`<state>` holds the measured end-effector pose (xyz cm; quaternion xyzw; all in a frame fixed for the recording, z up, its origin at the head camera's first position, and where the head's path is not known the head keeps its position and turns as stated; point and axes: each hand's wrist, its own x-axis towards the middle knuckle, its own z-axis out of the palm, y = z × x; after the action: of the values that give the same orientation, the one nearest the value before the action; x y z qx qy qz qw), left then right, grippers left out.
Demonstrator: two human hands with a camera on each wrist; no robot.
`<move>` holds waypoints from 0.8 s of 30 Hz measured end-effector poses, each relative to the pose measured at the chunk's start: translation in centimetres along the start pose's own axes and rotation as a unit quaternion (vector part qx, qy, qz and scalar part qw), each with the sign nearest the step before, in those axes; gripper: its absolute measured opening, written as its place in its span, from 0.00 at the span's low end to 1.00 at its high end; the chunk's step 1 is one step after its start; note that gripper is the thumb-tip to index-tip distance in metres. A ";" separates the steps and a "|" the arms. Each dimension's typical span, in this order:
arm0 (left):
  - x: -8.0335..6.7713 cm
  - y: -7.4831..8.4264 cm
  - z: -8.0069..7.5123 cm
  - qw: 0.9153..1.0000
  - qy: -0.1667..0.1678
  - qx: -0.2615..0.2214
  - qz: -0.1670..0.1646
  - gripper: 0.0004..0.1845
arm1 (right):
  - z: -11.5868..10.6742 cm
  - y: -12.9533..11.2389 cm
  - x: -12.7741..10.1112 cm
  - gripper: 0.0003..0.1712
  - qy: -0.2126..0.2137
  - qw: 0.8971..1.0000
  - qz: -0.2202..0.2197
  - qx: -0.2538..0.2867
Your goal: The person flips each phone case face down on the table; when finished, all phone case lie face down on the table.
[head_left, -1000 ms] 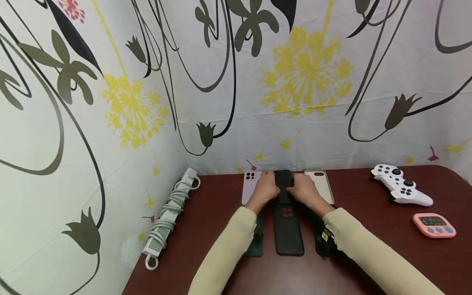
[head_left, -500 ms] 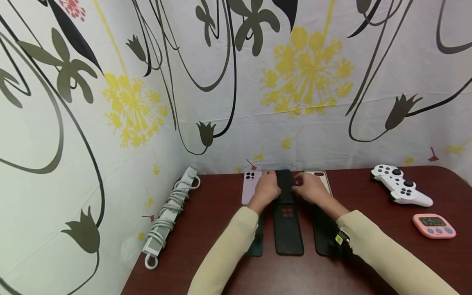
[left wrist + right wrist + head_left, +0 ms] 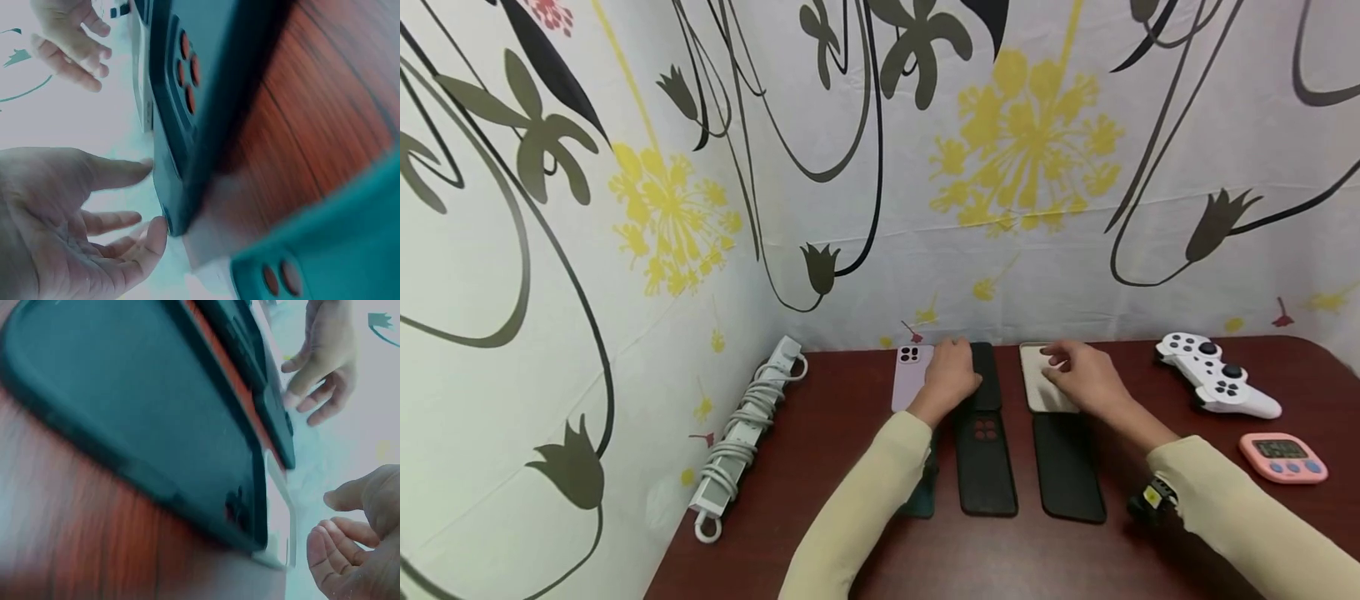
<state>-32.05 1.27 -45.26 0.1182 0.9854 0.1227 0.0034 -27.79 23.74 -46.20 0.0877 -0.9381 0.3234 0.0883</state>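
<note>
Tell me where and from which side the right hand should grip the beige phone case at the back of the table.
Probably the long side edges of the beige phone case, pinched from above. It lies flat on the dark red table, the right hand hovers just over it, and the black phone case abuts its near end, so the sides look freest.

A dark phone case (image 3: 144,437) lies flat on the reddish wooden table (image 3: 69,550), filling most of the view. Just past its far end, the right hand (image 3: 356,550) hovers with loosely curled fingers. The left hand (image 3: 325,356) is farther beyond the case, fingers extended.
</note>
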 end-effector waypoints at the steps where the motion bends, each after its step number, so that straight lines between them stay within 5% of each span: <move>1: 0.1 0.3 0.0 1.000 -0.001 -0.004 0.006 0.28 | -0.2 0.4 -0.1 0.21 0.004 1.000 0.002 -0.002; 13: 0.8 3.9 0.7 0.990 -0.007 -0.132 0.053 0.30 | -1.4 4.2 0.1 0.28 -0.020 0.998 0.062 0.000; 20: 1.0 5.1 1.6 0.985 -0.035 -0.166 0.014 0.32 | -1.4 4.9 -0.7 0.37 -0.085 0.985 0.105 0.105; 24: 1.0 5.6 1.7 0.982 -0.057 -0.182 -0.006 0.32 | -1.1 5.2 -0.9 0.38 -0.097 0.982 0.109 0.116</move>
<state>-31.70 7.24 -45.54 0.1163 0.9454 0.2931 0.0819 -27.91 28.57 -48.64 0.0254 -0.9020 0.4280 -0.0500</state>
